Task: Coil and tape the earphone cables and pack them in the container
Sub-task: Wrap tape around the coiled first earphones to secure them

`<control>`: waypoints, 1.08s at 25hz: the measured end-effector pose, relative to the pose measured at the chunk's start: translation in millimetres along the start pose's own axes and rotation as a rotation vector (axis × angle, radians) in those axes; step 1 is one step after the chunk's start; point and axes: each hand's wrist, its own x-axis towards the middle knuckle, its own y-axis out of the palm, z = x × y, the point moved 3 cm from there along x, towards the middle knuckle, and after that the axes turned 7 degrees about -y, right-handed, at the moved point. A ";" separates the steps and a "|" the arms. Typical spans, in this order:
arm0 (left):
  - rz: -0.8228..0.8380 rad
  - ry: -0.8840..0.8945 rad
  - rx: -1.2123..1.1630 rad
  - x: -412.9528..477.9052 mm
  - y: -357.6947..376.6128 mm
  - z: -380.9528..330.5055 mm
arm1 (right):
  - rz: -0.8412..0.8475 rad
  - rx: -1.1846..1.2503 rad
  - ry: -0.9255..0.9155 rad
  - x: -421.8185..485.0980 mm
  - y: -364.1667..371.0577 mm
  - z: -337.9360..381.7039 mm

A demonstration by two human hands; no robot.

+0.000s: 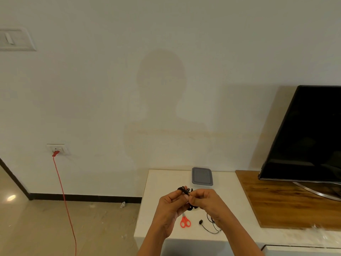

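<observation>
Above the white table [160,182], both hands meet on a black coiled earphone cable [182,189], held clear of the surface. The left hand [171,202] has its fingers curled round the bundle, with loops showing over its fingertips. The right hand [206,200] pinches the same bundle between thumb and bent fingers.

From the hands, a grey-lidded container [202,176] sits closed at 12 o'clock near the wall. Red-handled scissors [185,221] lie at 6 o'clock. A loose earphone [200,222] lies at 5 o'clock, its thin wire trailing under the right wrist. At 2 o'clock a dark television [310,135] stands on a wooden board [276,200]. At 9 o'clock a red cord [63,196] hangs from a wall socket [58,149].
</observation>
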 end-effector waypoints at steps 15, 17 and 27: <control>-0.052 0.034 0.025 0.8 -1.1 10.5 | -0.194 0.329 0.140 -12.9 16.5 -14.8; -0.021 0.017 0.033 2.1 -3.6 9.8 | -0.142 0.363 0.264 -8.2 13.9 -19.2; 0.030 0.050 0.085 5.0 -8.2 9.7 | -0.019 0.524 0.494 -4.1 15.9 -22.4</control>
